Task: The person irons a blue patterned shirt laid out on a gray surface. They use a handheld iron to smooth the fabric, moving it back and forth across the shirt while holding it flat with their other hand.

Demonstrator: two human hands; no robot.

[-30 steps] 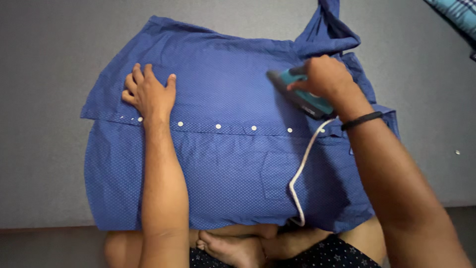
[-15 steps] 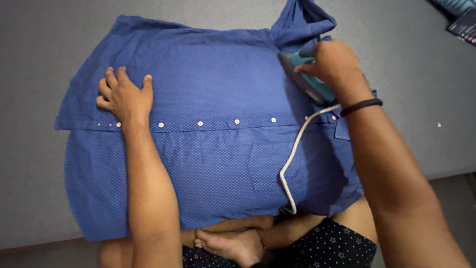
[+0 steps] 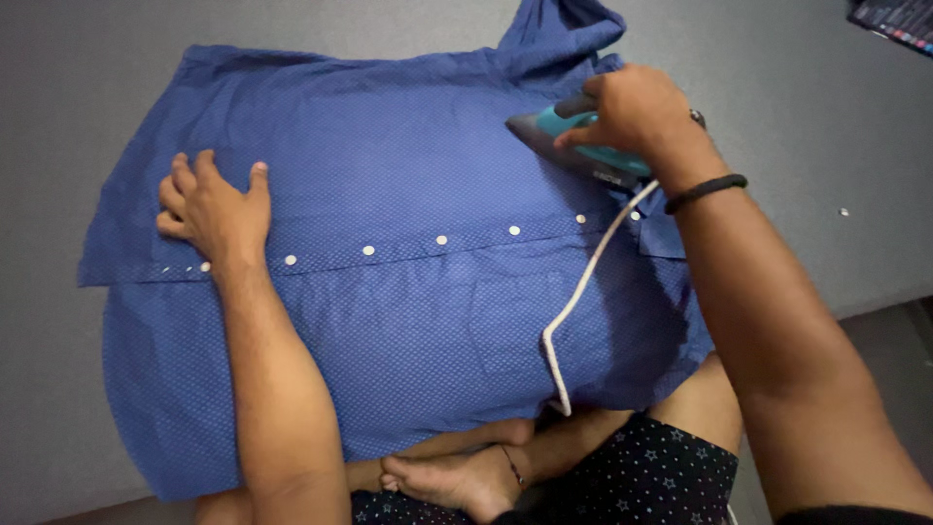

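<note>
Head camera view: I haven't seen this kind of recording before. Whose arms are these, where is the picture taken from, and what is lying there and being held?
The picture comes from a camera worn on a person's head, looking down, so both arms are that person's own. They sit cross-legged at the bottom edge. A blue dotted shirt with a row of white buttons lies spread on a grey surface. The left hand lies flat, palm down, on the shirt near the button row. The right hand, with a black band on its wrist, grips the handle of a teal and grey iron that sits on the shirt near the bunched cloth at the top edge. A white cord trails from the iron across the shirt toward the person's lap.
</note>
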